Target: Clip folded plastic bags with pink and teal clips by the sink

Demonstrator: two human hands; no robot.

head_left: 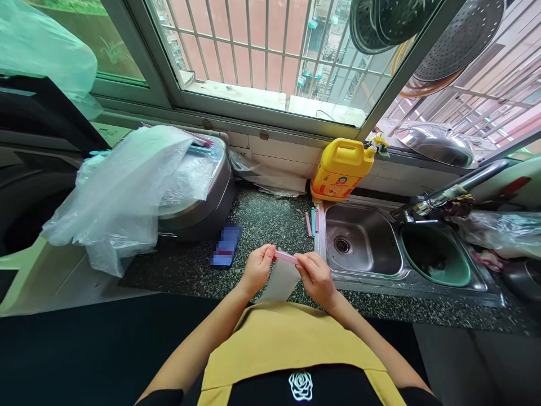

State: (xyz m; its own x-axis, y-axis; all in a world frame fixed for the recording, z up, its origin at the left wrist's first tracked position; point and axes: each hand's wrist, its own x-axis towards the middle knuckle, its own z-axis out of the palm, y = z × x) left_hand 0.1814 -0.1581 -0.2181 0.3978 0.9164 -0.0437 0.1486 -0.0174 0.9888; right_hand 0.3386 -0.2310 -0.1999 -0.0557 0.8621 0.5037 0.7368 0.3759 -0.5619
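Note:
My left hand [257, 270] and my right hand [318, 280] pinch the two ends of a narrow pink bag clip [286, 257] above the counter. Below the clip hangs a pale, translucent bag [279, 283], its lower end reaching my yellow apron [287, 338]. Whether the clip is fastened over the bag's edge is too small to tell. Beside the sink, several similar strips lie side by side, among them a pink clip [308, 225] and a light blue clip [313, 221].
A speckled dark counter [270, 208] runs below the window. To the right are a steel sink [363, 239] and a green basin [435, 254], with a yellow jug [340, 169] behind. Leftward stand a plastic-covered dark appliance [198, 217] and a blurred blue item [227, 246].

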